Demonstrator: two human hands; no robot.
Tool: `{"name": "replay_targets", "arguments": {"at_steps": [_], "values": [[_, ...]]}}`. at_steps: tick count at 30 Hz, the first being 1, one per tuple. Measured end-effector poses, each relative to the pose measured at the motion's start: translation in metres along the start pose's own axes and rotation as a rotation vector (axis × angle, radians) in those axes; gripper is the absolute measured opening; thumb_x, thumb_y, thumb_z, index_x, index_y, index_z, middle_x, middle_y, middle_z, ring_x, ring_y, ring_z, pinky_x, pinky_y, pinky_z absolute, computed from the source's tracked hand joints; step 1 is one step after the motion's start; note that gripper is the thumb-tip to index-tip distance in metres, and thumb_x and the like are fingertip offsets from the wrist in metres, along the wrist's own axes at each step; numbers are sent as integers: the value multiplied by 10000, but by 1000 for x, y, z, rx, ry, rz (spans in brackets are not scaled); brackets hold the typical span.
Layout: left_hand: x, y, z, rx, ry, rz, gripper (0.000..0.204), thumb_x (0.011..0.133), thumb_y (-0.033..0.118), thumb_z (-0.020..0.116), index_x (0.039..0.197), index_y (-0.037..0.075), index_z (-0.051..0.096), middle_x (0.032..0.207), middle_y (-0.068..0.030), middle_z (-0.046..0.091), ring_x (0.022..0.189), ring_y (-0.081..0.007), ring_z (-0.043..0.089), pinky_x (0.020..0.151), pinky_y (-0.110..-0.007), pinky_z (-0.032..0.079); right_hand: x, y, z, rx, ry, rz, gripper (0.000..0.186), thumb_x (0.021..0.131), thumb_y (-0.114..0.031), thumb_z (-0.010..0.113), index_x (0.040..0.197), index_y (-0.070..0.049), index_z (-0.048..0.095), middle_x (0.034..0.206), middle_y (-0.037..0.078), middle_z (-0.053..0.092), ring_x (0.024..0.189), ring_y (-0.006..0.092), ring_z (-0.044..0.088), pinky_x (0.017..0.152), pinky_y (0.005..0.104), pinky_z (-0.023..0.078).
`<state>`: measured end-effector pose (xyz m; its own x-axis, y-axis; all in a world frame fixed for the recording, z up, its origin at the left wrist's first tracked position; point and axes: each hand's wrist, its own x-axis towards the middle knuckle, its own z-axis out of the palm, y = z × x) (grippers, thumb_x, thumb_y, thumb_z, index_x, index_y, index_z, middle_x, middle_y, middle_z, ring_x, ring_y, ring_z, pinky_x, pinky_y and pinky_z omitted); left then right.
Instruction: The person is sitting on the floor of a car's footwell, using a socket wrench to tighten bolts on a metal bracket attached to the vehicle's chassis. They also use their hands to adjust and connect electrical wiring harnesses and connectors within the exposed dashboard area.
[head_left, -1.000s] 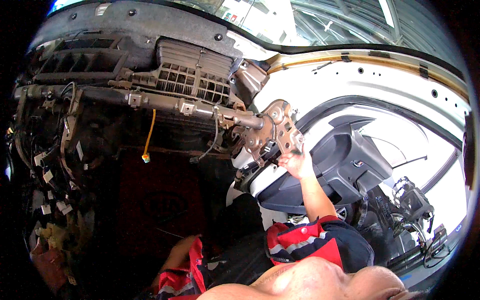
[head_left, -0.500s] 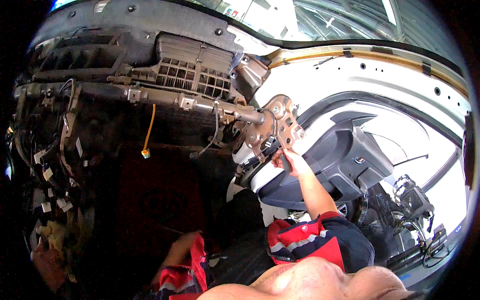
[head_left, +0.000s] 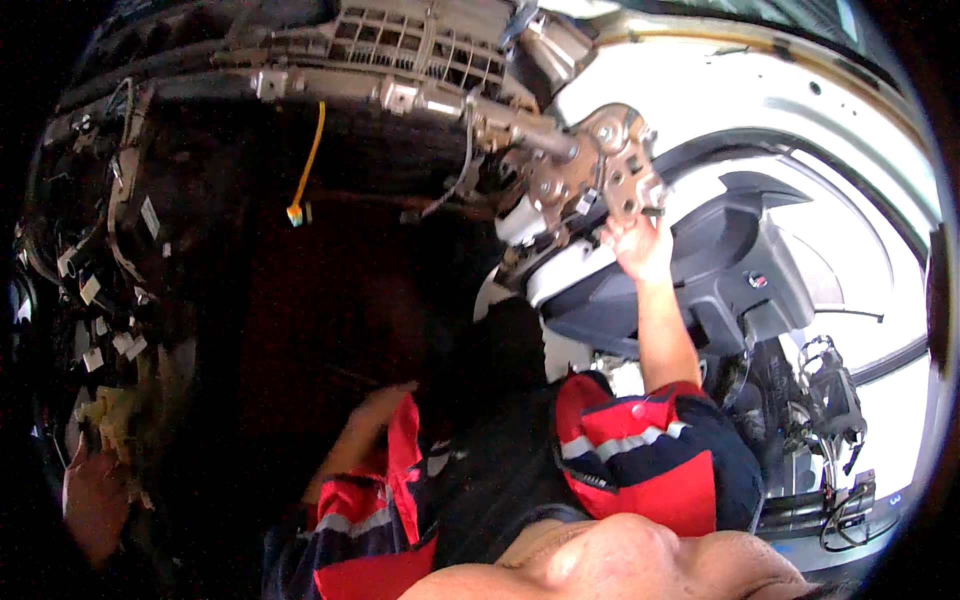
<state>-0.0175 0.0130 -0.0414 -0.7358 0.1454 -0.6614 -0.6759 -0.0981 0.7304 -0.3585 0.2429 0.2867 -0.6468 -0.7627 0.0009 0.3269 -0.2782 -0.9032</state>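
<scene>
My right hand [head_left: 640, 248] is raised at the lower edge of a brown metal bracket [head_left: 625, 165], at the right end of a long metal crossbeam [head_left: 450, 103]. Its fingers are curled. A small dark piece [head_left: 654, 211] shows by the fingertips, too little of it to name. My left hand [head_left: 388, 402] is low in the dark middle of the car's interior, and its fingers are lost in shadow. Close to the bracket's left side is a white part [head_left: 520, 222] with dark connectors beside it.
A yellow cable [head_left: 310, 165] with a connector hangs below the crossbeam. Wiring with white tags [head_left: 92, 290] runs down the left. Another hand [head_left: 95, 500], its arm untraceable, is by a tan piece. A door with a dark panel [head_left: 690, 270] stands at right.
My view has tipped down, so the beam and bracket sit higher. My right hand has gone up against the bracket; the dark cylindrical thing seen in it earlier is now mostly hidden.
</scene>
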Motion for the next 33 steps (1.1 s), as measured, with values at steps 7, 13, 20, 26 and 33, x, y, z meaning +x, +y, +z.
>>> {"name": "replay_targets", "arguments": {"at_steps": [7, 13, 20, 26, 33], "values": [[-104, 67, 7, -105, 106, 47, 413, 956, 239, 396, 1281, 17, 522, 1363, -163, 482, 1240, -285, 474, 1051, -356, 356, -7, -8, 17, -234, 228, 135, 624, 911, -615, 353, 1029, -44, 575, 911, 142, 609, 873, 272, 559, 817, 439, 424], [23, -62, 1, 143, 60, 413, 531, 924, 400, 454, 1294, 24, 513, 1363, -153, 487, 1250, -258, 466, 1035, -342, 352, 1, 27, -15, -529, 170, 358, 396, 915, -375, 495, 971, 5, 589, 1029, 162, 610, 917, 281, 583, 888, 396, 417], [-34, 1, 1, -89, 31, 157, 565, 905, 442, 480, 1276, 19, 529, 1316, -142, 525, 1197, -247, 495, 1009, -329, 363, 2, 8, -16, -111, -94, 92, 347, 887, -391, 551, 960, -52, 551, 1050, 172, 603, 1048, 306, 541, 900, 444, 410], [-40, 4, 1, -106, 38, 130, 580, 895, 461, 496, 1262, 14, 539, 1281, -135, 550, 1158, -240, 513, 992, -321, 370, -3, -3, -20, 128, -271, -63, 511, 927, -533, 437, 1110, -73, 563, 1110, 190, 592, 1001, 369, 585, 896, 502, 427], [-72, 32, 0, -268, 18, 237, 601, 883, 473, 515, 1254, 2, 545, 1269, -130, 561, 1141, -230, 522, 986, -314, 370, -6, 19, -30, -527, 17, 130, 628, 911, -627, 348, 933, -51, 598, 983, 160, 617, 952, 293, 568, 857, 452, 445]]}}
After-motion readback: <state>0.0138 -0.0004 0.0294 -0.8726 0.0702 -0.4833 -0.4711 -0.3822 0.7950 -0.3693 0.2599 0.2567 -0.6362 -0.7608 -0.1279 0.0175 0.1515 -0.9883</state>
